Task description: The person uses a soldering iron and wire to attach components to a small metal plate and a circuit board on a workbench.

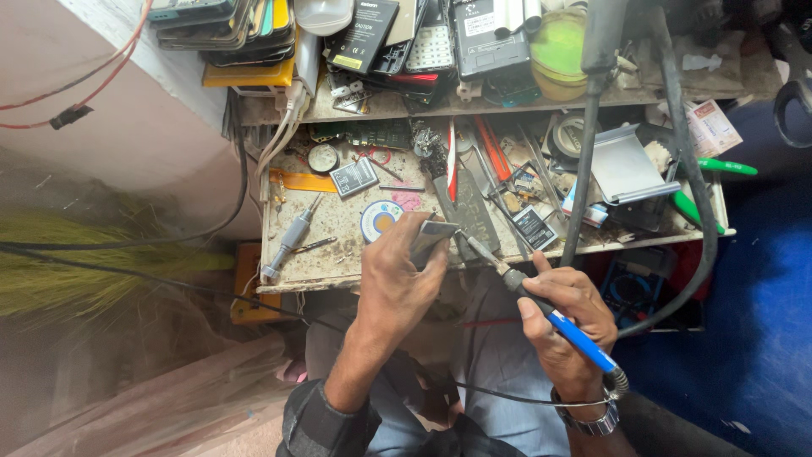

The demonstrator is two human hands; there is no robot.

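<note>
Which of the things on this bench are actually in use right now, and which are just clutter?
In use:
left hand holding a small flat metal part
right hand holding the blue-handled soldering iron, tip at the part

Lying about:
grey screwdriver
solder reel
loose phone battery
stacked phones on the shelf
green-handled pliers

My left hand (397, 275) grips a small grey phone part (429, 237). My right hand (568, 317) holds a blue soldering iron (541, 309); its tip touches the part just beside my left fingertips. Beyond the grip lies the cluttered workbench (338, 228).
</note>
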